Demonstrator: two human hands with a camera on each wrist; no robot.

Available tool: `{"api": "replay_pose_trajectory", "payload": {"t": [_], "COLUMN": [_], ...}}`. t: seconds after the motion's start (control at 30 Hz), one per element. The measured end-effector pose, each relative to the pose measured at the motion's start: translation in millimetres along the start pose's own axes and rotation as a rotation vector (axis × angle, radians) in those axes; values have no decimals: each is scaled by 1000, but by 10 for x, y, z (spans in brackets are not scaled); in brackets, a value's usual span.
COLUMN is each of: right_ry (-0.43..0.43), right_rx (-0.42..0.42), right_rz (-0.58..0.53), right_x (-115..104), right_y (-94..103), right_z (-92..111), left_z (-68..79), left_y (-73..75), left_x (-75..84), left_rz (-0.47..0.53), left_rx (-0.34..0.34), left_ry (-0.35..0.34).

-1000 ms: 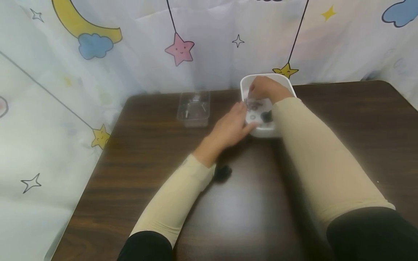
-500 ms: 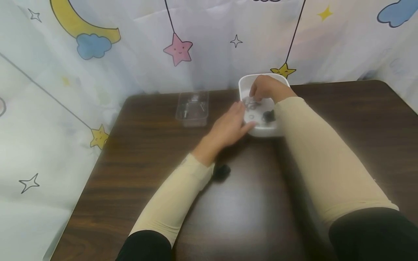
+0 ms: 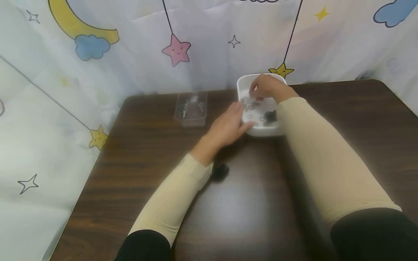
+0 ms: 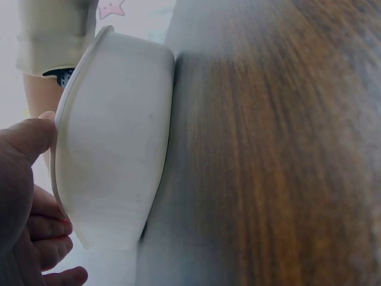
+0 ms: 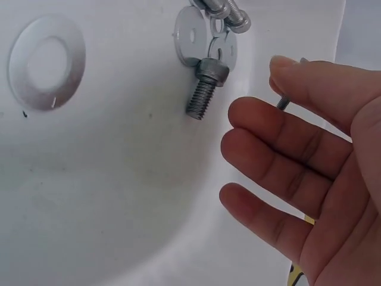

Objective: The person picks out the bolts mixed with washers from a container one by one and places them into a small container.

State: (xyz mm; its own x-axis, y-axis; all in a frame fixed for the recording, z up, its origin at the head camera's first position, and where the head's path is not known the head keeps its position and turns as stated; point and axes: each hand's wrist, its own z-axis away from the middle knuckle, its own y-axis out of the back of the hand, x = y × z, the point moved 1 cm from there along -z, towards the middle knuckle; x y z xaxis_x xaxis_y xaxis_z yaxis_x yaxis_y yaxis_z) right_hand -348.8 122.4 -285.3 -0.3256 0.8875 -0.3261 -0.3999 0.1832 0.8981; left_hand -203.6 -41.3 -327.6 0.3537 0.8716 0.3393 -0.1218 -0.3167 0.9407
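A white plastic tub (image 3: 265, 132) stands at the back of the table with loose metal hardware inside. My left hand (image 3: 226, 125) rests on its near left corner, thumb along the front rim and fingers at the left side. Inside the tub, my right hand (image 3: 268, 87) pinches a small screw (image 5: 283, 102) between thumb and index finger, which hide most of it. In the right wrist view, a socket-head bolt (image 5: 205, 89) lies near several flat washers (image 5: 190, 36) and other screws (image 5: 237, 21). A larger washer (image 5: 47, 62) lies apart from them.
A clear plastic container (image 3: 191, 112) with small, indistinct things inside stands left of the tub on the dark wooden table (image 3: 228, 217). A patterned curtain (image 3: 209, 47) hangs behind the table. A dark device (image 3: 220, 173) sits at the left wrist.
My right hand has lifted slightly off the hardware, and its pinched fingers show more plainly. The left hand stays at the tub's corner. The head view has shifted a little.
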Motion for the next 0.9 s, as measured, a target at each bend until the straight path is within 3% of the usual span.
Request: {"api": "replay_pose_trajectory", "payload": {"t": [0.13,0.37,0.9], "right_ry": [6,-55,24], "right_rx": [8,-15,34], "right_rz": [11,-57,-145], "right_x": [-9,-98,-282], "right_y": [30,123,176], "right_z": [8,101,240], "left_z": [-2,12,27], "left_y": [-4,2,-1], "left_x": [-2,3,-15], "left_rz": [-3,22,53], "left_rx": [4,9,25], "left_ry": [-2,-11,-11]}}
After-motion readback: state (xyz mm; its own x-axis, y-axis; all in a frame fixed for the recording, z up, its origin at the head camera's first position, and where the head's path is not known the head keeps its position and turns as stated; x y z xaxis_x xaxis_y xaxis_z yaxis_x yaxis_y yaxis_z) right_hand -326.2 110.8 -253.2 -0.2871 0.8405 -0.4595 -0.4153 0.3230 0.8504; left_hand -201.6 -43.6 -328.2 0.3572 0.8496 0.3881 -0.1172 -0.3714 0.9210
